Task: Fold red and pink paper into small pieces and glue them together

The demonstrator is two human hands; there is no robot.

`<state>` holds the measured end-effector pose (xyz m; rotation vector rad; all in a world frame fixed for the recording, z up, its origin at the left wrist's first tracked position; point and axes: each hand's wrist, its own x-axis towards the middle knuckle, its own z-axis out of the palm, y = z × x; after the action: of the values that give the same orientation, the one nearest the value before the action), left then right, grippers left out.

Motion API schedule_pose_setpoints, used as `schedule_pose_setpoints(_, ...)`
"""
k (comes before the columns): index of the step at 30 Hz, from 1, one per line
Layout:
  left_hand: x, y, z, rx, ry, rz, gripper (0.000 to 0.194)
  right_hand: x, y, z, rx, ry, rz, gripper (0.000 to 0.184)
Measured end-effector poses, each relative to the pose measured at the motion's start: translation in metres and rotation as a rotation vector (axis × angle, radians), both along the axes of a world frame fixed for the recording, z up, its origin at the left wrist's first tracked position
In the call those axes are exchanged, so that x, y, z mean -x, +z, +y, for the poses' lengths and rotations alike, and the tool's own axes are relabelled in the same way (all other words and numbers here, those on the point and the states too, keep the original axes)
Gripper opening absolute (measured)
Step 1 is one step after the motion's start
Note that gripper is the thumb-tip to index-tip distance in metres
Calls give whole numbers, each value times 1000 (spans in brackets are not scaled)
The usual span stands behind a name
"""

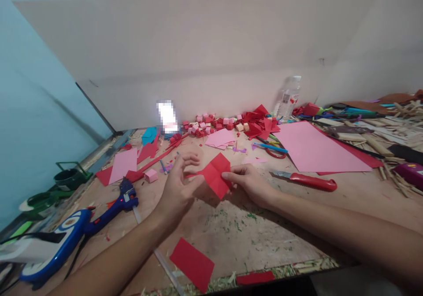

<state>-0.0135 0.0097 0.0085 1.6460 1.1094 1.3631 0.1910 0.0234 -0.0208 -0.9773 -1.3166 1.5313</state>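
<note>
A creased red square of paper [215, 172] is held up over the middle of the table, its fold lines crossing near the centre. My left hand [183, 183] pinches its left corner between thumb and fingers. On the opposite side, my right hand [249, 182] grips the right edge with thumb on top; the fingers behind are partly hidden. Nearer me lies a red paper rectangle [192, 264], flat on the wood. A small pink paper cube [151, 175] rests left of my left hand. Right of my right hand is a red-handled knife [310, 181].
A blue glue gun [124, 199] lies at left, near a blue-and-white device [59, 247]. Several paper cubes [211, 123] line the back, by a lit phone [168, 116] and a plastic bottle [288, 100]. Pink sheets [324, 148] and wood sticks [376, 144] cover the right.
</note>
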Motion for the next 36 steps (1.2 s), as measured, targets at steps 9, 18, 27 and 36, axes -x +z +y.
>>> schedule_pose_setpoints(9, -3, -5, -10, -9, -89, 407, 32, 0, -5, 1, 32, -36, 79, 40)
schedule_pose_setpoints(18, -3, -14, -4, 16, -111, 352, 17, -3, -3, 1, 18, 22, 93, 33)
schedule_pose_setpoints(27, -7, -12, -6, 40, -57, 270, 10, -3, 1, -2, -5, 72, -16, 29)
schedule_pose_setpoints(36, -10, -9, -9, 68, -31, 271, 14, -5, -1, -2, -102, 168, -55, 30)
